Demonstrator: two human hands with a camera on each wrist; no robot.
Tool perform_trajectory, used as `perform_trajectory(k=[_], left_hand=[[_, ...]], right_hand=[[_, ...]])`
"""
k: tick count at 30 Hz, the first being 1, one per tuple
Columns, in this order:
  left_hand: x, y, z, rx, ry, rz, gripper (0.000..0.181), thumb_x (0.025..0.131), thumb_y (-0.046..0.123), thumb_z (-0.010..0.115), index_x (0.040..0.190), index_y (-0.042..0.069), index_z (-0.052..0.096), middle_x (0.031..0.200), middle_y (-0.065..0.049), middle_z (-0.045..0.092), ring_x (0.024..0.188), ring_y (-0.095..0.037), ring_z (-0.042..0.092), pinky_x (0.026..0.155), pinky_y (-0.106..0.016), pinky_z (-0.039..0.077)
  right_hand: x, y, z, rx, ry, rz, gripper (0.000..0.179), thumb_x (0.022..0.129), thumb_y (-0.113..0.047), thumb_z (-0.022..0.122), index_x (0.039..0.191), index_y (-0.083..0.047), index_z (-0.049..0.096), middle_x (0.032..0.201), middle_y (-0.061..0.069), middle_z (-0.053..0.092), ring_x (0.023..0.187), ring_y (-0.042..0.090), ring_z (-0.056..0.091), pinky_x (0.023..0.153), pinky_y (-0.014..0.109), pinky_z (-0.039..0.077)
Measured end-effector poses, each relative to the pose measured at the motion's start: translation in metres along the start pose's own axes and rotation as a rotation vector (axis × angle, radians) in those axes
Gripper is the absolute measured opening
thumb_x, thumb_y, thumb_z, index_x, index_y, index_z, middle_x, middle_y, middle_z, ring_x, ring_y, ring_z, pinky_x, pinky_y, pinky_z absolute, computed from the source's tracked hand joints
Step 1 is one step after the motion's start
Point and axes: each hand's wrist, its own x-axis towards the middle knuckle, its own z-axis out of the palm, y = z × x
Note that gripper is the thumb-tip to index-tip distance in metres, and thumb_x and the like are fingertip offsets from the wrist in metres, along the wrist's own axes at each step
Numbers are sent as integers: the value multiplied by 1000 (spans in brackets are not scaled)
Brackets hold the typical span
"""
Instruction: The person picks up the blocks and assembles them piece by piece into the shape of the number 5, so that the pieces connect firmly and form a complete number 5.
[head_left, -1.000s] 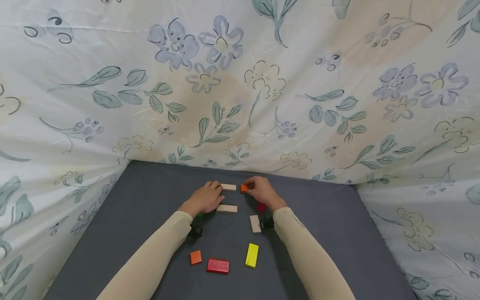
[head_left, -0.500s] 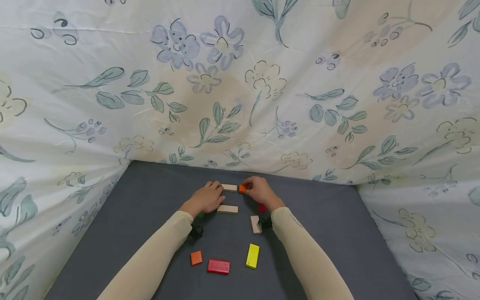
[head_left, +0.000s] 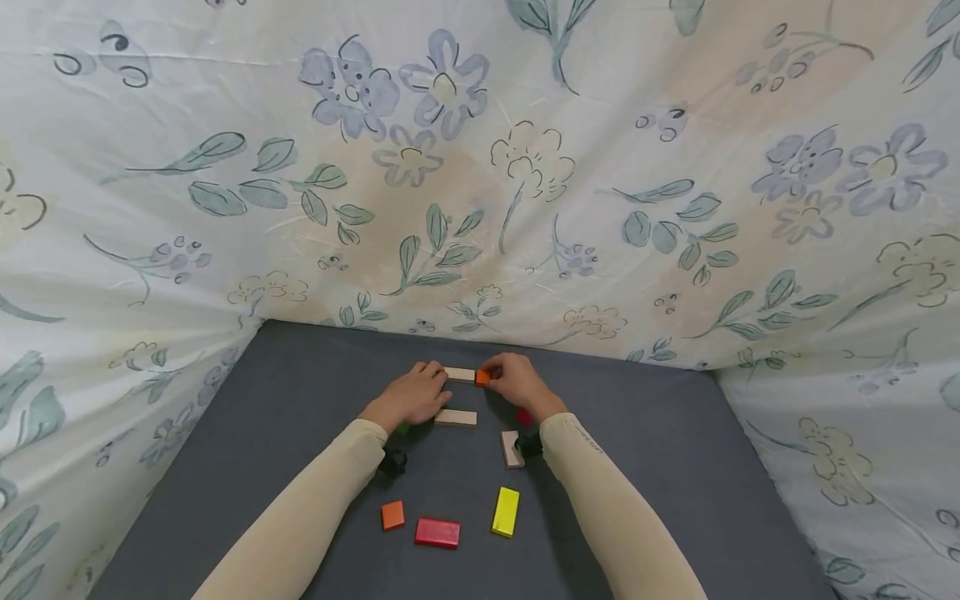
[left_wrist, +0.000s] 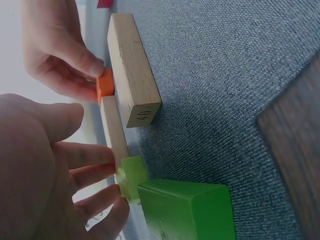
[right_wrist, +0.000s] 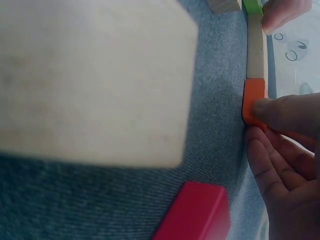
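below the floral cloth (head_left: 480,183), on the dark bench (head_left: 660,433), works with left hand (head_left: 412,395) and right hand (head_left: 521,383): touches wooden strip (head_left: 461,375) and light-green block (left_wrist: 134,172) with left fingers (left_wrist: 87,155) loosely spread; pinches orange block (right_wrist: 253,90) between right thumb and fingers, butted against strip's right end.

A white curtain (head_left: 465,192) with blue flowers and green leaves hangs behind and beside a dark grey cloth (head_left: 675,450).
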Motion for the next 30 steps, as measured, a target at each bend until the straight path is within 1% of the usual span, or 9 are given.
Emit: perform_trajectory(k=[6,11,21,30], left_hand=[[0,0,0,-5,-8,-6,54,118,37,47,161,4,49,166,-14,39,153,-36,35,120,-54,39],[1,0,1,-11,-6,-5,54,118,36,48,161,3,49,166,-15,40,153,-37,35,120,-54,39],[5,-2,0,-7,-32,-12,55,119,37,46,163,3,47,167,-14,38,154,-36,34,121,-53,37],[3,-1,0,9,-37,-7,55,119,37,45,163,4,46,168,-14,36,155,-36,33,121,-52,37]], right_hand=[[2,2,2,13,-2,13,26,99,-5,80,125,-8,81,112,5,75,91,19,66,85,38,59],[3,3,3,9,0,2,26,99,-6,80,124,-8,81,111,5,75,91,18,67,83,38,59],[3,0,1,1,-14,1,26,99,-6,80,125,-8,81,111,4,75,91,18,68,81,37,59],[4,-1,2,-6,-19,-3,28,98,-8,81,126,-8,80,110,4,74,89,18,66,81,36,59]])
